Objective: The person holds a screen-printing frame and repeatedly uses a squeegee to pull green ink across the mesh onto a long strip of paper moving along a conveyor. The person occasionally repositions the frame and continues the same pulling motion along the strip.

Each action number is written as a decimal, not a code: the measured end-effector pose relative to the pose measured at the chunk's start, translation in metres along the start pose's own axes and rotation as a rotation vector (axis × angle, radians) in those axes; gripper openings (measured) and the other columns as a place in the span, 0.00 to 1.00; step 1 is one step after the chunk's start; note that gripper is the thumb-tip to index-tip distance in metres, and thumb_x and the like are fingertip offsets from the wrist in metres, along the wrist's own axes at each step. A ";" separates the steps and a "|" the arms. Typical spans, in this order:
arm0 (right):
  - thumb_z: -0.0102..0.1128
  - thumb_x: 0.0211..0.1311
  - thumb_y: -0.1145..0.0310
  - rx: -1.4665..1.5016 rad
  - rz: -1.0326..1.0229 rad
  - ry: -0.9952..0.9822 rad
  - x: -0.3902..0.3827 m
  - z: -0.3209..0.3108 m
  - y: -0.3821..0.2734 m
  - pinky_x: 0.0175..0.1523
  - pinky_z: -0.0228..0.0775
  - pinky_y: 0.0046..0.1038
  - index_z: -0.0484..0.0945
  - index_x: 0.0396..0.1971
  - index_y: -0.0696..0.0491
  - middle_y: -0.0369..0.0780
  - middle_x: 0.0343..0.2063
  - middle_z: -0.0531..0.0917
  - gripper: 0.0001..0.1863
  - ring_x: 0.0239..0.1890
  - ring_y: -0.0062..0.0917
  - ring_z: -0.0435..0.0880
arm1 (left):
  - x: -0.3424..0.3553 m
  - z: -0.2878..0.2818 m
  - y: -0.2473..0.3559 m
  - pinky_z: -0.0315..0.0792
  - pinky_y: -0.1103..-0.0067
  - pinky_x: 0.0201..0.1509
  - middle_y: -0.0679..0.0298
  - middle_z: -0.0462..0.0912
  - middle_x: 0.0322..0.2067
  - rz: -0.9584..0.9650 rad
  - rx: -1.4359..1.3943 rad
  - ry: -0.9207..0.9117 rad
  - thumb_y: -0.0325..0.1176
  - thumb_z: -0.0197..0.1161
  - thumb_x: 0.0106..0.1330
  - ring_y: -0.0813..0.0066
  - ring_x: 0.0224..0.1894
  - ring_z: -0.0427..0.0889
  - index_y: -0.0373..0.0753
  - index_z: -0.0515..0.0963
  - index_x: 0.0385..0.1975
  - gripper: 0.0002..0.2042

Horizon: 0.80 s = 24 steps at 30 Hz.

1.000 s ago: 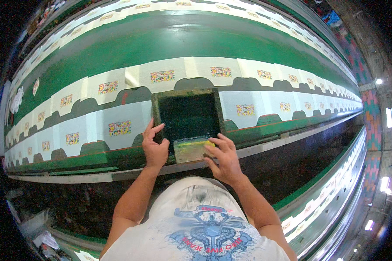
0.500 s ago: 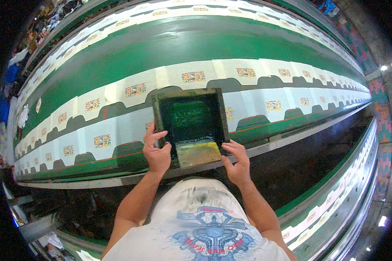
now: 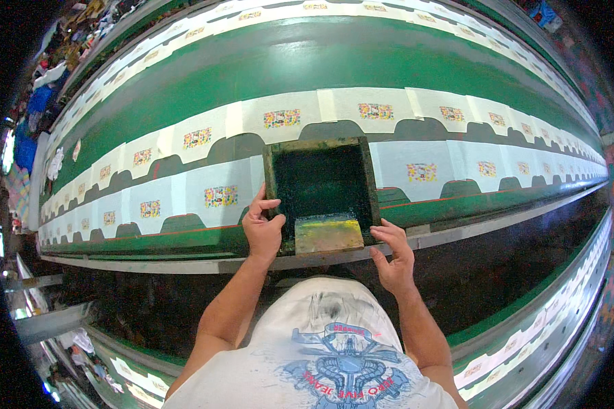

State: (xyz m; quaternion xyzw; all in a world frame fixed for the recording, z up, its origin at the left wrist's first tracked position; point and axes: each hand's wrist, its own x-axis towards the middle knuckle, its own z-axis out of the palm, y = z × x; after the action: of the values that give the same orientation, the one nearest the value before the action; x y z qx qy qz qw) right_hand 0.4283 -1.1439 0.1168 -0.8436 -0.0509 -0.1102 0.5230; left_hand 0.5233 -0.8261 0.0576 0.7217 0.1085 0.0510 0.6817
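Note:
A square, wooden-sided screen-printing frame (image 3: 314,144) with dark mesh is over the near row of pale fabric pieces. I cannot tell whether its underside touches them. My left hand (image 3: 262,228) is closed on its left side, thumb and fingers at the rim. On its lower right corner my right hand (image 3: 394,253) is closed too, fingertips along the outer edge. Inside, against the near side, leans a squeegee (image 3: 329,235) with a board smeared yellow, not touched by either hand. Left of the frame, a pale fabric piece (image 3: 201,178) bears a colourful printed rectangle; the frame covers the piece beneath.
A long green printing table (image 3: 266,58) curves across the view, carrying several rows of printed pieces. Its metal rail (image 3: 150,266) runs along the near edge. Another table (image 3: 505,324) with pieces stands at lower right. Piled cloths (image 3: 44,95) lie at far left.
The frame, with both hands on it, has shifted right along the near row. A printed rectangle partly hidden at its left side now shows whole. The squeegee stays inside.

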 end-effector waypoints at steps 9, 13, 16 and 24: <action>0.77 0.60 0.80 -0.018 0.001 -0.014 0.003 -0.007 -0.001 0.78 0.69 0.50 0.88 0.57 0.53 0.46 0.61 0.90 0.23 0.73 0.49 0.80 | 0.002 0.006 -0.009 0.69 0.72 0.75 0.40 0.71 0.80 0.112 0.056 0.030 0.16 0.69 0.54 0.59 0.77 0.76 0.37 0.86 0.35 0.11; 0.76 0.60 0.80 -0.082 0.008 -0.008 0.006 -0.006 -0.010 0.77 0.70 0.50 0.88 0.56 0.53 0.46 0.61 0.89 0.23 0.72 0.49 0.81 | 0.002 0.004 -0.010 0.62 0.67 0.82 0.38 0.71 0.80 0.010 -0.023 -0.003 0.16 0.69 0.55 0.53 0.82 0.70 0.36 0.86 0.35 0.10; 0.77 0.59 0.80 -0.213 -0.032 -0.043 0.008 -0.003 -0.026 0.76 0.71 0.51 0.88 0.56 0.53 0.46 0.60 0.88 0.23 0.71 0.50 0.81 | 0.001 0.004 -0.007 0.60 0.66 0.83 0.37 0.70 0.80 0.037 -0.013 -0.008 0.16 0.68 0.55 0.52 0.82 0.70 0.36 0.85 0.35 0.09; 0.81 0.53 0.81 -0.363 -0.178 -0.208 0.013 0.023 -0.062 0.71 0.77 0.50 0.88 0.56 0.51 0.44 0.58 0.88 0.27 0.68 0.50 0.83 | -0.001 0.004 -0.005 0.61 0.66 0.83 0.37 0.69 0.80 0.068 0.012 -0.018 0.15 0.67 0.55 0.51 0.83 0.70 0.35 0.84 0.34 0.08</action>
State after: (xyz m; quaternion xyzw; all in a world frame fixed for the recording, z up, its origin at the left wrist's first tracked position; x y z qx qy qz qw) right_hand 0.4310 -1.0961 0.1643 -0.9229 -0.1582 -0.0755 0.3427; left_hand 0.5226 -0.8303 0.0522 0.7295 0.0781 0.0673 0.6762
